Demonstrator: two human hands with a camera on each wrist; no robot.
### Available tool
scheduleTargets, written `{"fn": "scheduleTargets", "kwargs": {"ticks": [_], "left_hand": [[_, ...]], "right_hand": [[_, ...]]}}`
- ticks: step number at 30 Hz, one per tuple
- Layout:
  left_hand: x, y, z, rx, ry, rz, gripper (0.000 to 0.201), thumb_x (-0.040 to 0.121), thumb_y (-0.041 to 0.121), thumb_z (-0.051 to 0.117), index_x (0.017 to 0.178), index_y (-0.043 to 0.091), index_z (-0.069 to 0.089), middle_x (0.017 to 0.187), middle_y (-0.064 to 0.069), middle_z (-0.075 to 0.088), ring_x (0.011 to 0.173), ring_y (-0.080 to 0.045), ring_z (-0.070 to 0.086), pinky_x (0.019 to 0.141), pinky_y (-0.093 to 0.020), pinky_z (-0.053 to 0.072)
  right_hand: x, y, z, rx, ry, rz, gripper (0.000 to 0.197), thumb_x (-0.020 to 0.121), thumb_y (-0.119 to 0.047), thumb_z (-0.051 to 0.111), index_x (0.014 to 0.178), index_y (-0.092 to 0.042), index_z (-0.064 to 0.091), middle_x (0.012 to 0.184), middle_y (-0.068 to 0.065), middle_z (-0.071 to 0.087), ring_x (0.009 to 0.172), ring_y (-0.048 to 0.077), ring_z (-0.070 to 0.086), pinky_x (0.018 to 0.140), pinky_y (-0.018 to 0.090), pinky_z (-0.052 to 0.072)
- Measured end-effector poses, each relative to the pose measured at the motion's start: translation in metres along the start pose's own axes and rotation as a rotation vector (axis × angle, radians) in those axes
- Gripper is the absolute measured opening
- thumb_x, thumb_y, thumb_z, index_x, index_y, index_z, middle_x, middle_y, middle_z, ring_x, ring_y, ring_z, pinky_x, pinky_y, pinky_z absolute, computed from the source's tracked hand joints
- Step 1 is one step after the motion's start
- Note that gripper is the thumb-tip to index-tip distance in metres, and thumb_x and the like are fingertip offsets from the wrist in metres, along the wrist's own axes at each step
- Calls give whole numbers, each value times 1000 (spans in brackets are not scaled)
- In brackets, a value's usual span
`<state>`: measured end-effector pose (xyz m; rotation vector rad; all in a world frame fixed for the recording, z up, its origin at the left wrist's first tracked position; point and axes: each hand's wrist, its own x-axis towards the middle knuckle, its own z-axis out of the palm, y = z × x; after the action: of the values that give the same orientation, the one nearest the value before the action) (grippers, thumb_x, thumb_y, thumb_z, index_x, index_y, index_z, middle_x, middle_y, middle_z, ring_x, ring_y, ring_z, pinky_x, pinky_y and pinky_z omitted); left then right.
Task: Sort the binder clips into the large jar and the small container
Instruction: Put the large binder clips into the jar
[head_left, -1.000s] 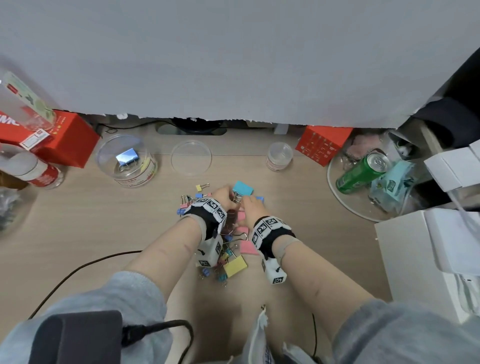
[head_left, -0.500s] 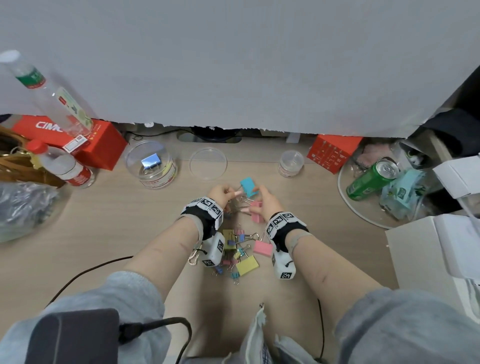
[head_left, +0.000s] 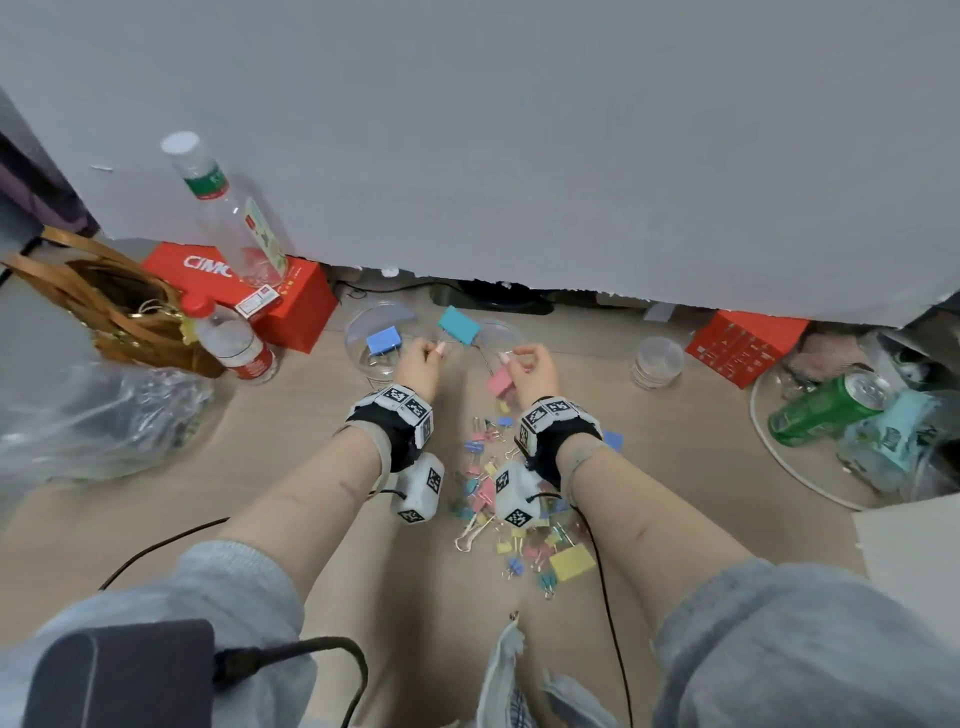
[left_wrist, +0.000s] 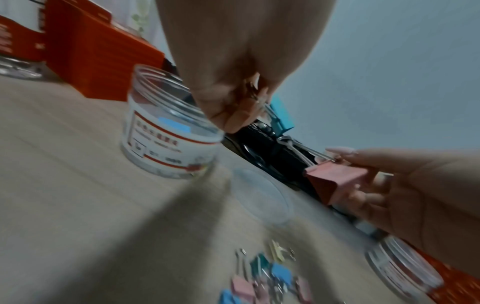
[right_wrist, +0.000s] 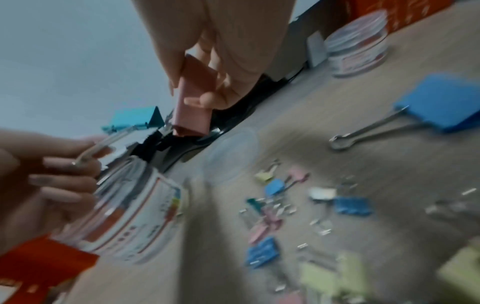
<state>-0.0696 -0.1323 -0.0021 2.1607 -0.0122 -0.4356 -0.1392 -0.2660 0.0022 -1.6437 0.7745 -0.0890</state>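
My left hand (head_left: 423, 358) pinches the wire handle of a large teal binder clip (head_left: 458, 325) and holds it up beside the large clear jar (head_left: 375, 338), which has a blue clip (head_left: 384, 342) inside. In the left wrist view the jar (left_wrist: 168, 133) stands just left of those fingers. My right hand (head_left: 530, 366) grips a large pink binder clip (head_left: 500, 383), also seen as the pink clip (right_wrist: 193, 105) in the right wrist view. The small container (head_left: 657, 362) stands open to the right. A heap of mixed clips (head_left: 511, 512) lies between my wrists.
A clear round lid (head_left: 496, 338) lies flat between the jar and the small container. Red boxes (head_left: 291, 301) and two plastic bottles (head_left: 234, 343) stand at the back left, a brown bag (head_left: 114, 306) beyond them. A green can (head_left: 826, 408) lies at right. A black cable (head_left: 156, 545) crosses the table.
Both hands rose from the heap and moved toward the back. The left carried the teal clip left toward the large jar; the right lifted the pink clip off the table.
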Motion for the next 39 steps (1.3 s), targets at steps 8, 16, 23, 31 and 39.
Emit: {"fn": "scheduleTargets", "kwargs": {"ticks": [8, 16, 23, 31, 39], "left_hand": [[41, -29, -86, 133, 151, -92, 30, 95, 19, 45, 91, -6, 61, 90, -25, 60, 94, -39, 57, 72, -38, 38], [60, -31, -94, 314, -52, -50, 26, 90, 19, 53, 88, -2, 69, 73, -14, 55, 68, -27, 47, 51, -27, 29], [82, -37, -76, 455, -215, 43, 33, 92, 28, 50, 86, 1, 68, 94, -23, 68, 93, -37, 62, 77, -39, 47], [76, -52, -85, 652, -98, 204, 38, 96, 33, 40, 119, 7, 57, 120, -16, 48, 114, -31, 41, 97, -40, 34], [66, -66, -102, 419, 15, 204, 24, 92, 16, 49, 106, 2, 62, 110, -21, 51, 103, -35, 52, 90, -39, 43]], "right_hand": [[11, -34, 104, 81, 10, 28, 28, 87, 1, 55, 114, 1, 50, 85, 5, 56, 92, 34, 64, 87, 44, 53], [20, -50, 135, -175, 21, 55, 32, 87, -7, 57, 118, -3, 49, 109, 14, 64, 86, 18, 53, 75, 19, 39], [25, -47, 147, -239, 20, 28, 24, 88, -2, 54, 112, -5, 51, 98, 16, 64, 92, 37, 65, 83, 47, 54], [26, -46, 152, -354, 4, -50, 29, 91, -1, 47, 118, -8, 48, 96, 15, 66, 66, 24, 59, 53, 13, 47], [17, -37, 153, -363, 19, -76, 29, 89, 2, 40, 112, -4, 56, 112, 14, 64, 101, 30, 61, 72, 23, 40]]}}
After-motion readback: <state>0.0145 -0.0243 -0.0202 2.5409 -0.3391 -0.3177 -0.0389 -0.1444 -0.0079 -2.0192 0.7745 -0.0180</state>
